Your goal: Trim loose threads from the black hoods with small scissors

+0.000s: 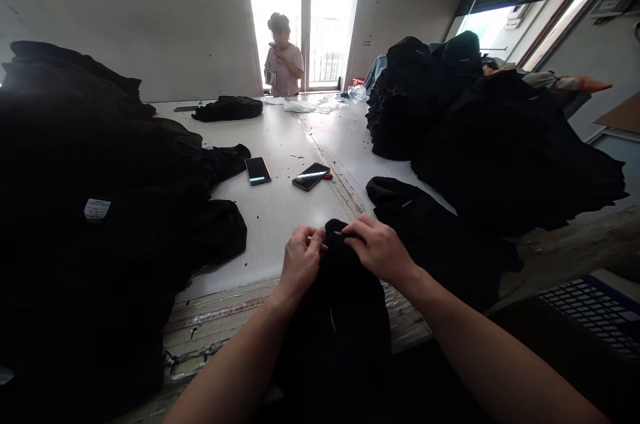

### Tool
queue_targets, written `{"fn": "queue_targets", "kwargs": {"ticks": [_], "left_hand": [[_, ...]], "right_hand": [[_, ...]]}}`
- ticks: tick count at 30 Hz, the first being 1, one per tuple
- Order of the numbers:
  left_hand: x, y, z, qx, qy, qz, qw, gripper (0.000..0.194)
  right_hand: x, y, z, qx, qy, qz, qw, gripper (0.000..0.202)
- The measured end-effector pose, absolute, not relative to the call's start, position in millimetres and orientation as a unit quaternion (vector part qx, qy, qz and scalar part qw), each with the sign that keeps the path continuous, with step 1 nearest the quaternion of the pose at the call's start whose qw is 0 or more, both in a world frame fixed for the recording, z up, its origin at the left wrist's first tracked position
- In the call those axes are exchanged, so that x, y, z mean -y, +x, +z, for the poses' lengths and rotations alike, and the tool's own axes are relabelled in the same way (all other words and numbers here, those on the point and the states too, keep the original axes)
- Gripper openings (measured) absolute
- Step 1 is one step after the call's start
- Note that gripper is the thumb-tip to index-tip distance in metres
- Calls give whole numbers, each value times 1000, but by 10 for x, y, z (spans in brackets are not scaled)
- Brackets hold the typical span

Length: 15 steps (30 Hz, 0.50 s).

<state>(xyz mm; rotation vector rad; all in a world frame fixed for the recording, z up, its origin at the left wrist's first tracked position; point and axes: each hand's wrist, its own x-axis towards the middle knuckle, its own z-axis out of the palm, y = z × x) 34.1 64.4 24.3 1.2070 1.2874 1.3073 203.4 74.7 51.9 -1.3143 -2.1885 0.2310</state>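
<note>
A black garment hangs over the table's front edge toward me, with a small pale mark on its lower part. My left hand pinches at the garment's upper left edge, and a small pinkish-purple item shows at its fingertips. Opposite it, my right hand is closed at the upper right, with a thin pale tip sticking out from its fingers over the cloth. What exactly each hand grips is too small to make out.
Black garments are heaped at the left and right. Two phones lie on the white table. A person stands beyond it. A blue basket is at lower right.
</note>
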Motion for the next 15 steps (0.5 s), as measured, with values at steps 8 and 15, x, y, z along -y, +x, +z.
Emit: {"fn": "queue_targets", "kwargs": {"ticks": [8,15], "left_hand": [[320,-407,986,-255,626,382,630,47],[658,-229,263,-458,819,136,319,44]], "right_hand": [[-1286,2155,574,734,-569,184,323,26],[-1323,1903,557,766,-517,272,268,8]]}}
